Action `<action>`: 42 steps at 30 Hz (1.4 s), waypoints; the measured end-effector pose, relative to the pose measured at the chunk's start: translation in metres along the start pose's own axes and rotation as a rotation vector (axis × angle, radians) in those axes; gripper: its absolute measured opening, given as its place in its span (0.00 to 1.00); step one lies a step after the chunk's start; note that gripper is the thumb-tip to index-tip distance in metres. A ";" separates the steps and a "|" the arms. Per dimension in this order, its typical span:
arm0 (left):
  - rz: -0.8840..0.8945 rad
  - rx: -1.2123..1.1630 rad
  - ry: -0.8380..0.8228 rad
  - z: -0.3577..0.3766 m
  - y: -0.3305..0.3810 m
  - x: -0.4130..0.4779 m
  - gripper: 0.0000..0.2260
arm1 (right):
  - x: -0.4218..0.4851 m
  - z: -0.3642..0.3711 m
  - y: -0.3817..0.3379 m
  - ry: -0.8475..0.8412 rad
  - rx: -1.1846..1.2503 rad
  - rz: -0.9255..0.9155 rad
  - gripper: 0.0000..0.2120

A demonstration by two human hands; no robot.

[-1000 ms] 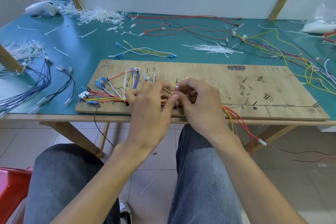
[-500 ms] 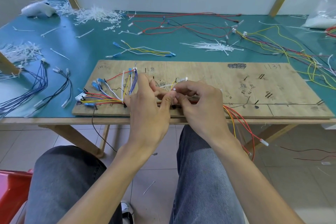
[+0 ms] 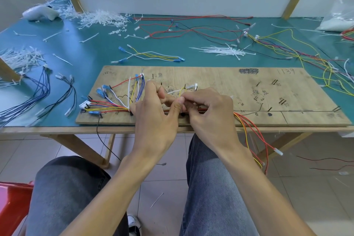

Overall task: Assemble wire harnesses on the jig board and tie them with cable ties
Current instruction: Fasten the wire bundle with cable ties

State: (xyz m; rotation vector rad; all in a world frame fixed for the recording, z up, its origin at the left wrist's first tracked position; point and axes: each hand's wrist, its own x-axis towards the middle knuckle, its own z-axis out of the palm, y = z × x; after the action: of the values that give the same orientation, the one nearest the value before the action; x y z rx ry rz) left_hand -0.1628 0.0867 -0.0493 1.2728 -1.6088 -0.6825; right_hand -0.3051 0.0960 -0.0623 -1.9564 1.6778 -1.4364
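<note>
Hands pinch harness on jig board.

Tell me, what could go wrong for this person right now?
Both the left hand and right hand cover the wire bundle where they work, so a wire might get missed or pinched in the tie. The red and yellow wires dangling off the jig board could snag on a knee and pull loose.

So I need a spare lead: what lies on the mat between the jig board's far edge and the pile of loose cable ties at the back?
In the head view, a small yellow-and-white wire set with blue terminals lies between the jig board and the cable ties.
</note>
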 end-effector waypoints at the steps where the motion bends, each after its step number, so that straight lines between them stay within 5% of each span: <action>1: -0.010 -0.009 -0.009 0.000 0.000 0.001 0.19 | 0.000 0.000 -0.001 -0.005 -0.017 -0.019 0.09; 11: -0.103 -0.022 -0.050 -0.007 0.003 0.013 0.09 | -0.005 -0.011 -0.002 -0.142 -0.059 -0.115 0.04; 18: -0.086 0.095 -0.105 -0.015 0.009 0.019 0.04 | -0.007 -0.004 0.005 -0.049 -0.067 -0.139 0.06; 26: 0.034 0.289 -0.155 -0.021 0.012 0.025 0.04 | -0.006 0.000 0.008 -0.021 -0.047 -0.124 0.05; 42: -0.017 0.231 -0.466 -0.036 0.014 0.073 0.04 | -0.001 0.001 0.003 -0.021 -0.009 -0.033 0.06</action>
State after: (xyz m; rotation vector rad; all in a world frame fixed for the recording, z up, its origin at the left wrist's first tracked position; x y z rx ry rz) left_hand -0.1369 0.0262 0.0011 1.3595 -2.1072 -0.8691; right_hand -0.3060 0.0960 -0.0653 -2.0058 1.6532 -1.4174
